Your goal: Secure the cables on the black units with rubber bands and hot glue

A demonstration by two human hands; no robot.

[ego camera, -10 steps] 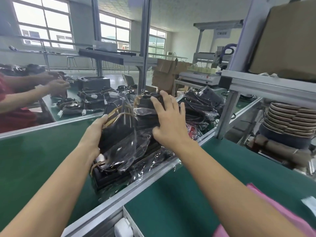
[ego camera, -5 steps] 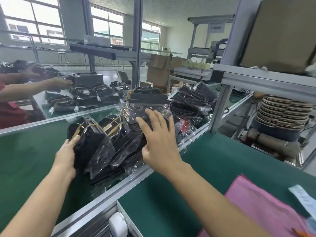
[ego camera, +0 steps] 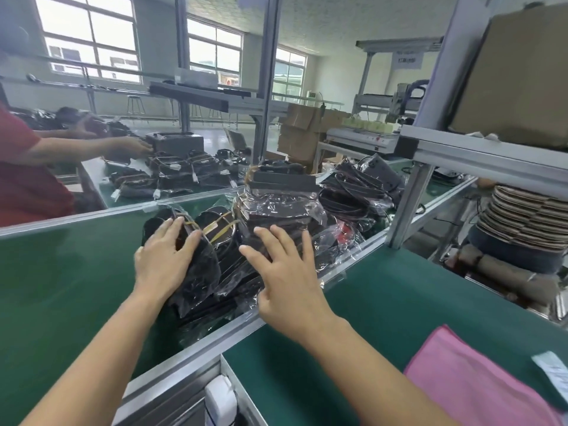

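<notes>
1. Two bare hands reach forward over a green work surface point(ego camera: 61, 287) in a factory room, seen from a camera worn on our head.
2. Our left hand point(ego camera: 163, 259) lies on top of a bagged black unit point(ego camera: 199, 272), fingers lightly curved over its upper edge; we cannot tell whether they truly grip it or only press on it.
3. Our right hand point(ego camera: 289, 278) is spread flat with straight fingers, resting on the clear plastic wrap of the neighbouring black units point(ego camera: 270, 219), holding nothing.
4. These units sit in a leaning pile on the green surface, just beyond a metal rail point(ego camera: 215, 336) that runs diagonally across the bench.
5. Yellowish rubber bands point(ego camera: 215, 229) cross the tops of the units between our two hands.
6. Behind the pile stands a taller stack of black units, and to its right a heap of coiled black cables point(ego camera: 353, 195) in plastic bags.
7. A pink cloth point(ego camera: 479, 385) lies on the near green surface at lower right, beside our right forearm.
8. At far left, another person in a red sleeve point(ego camera: 21, 167) reaches towards more black units on a bench opposite.
9. At right, a metal shelf frame point(ego camera: 491, 158) carries a cardboard box point(ego camera: 522, 78).
10. Large windows point(ego camera: 89, 38) fill the back wall.
</notes>
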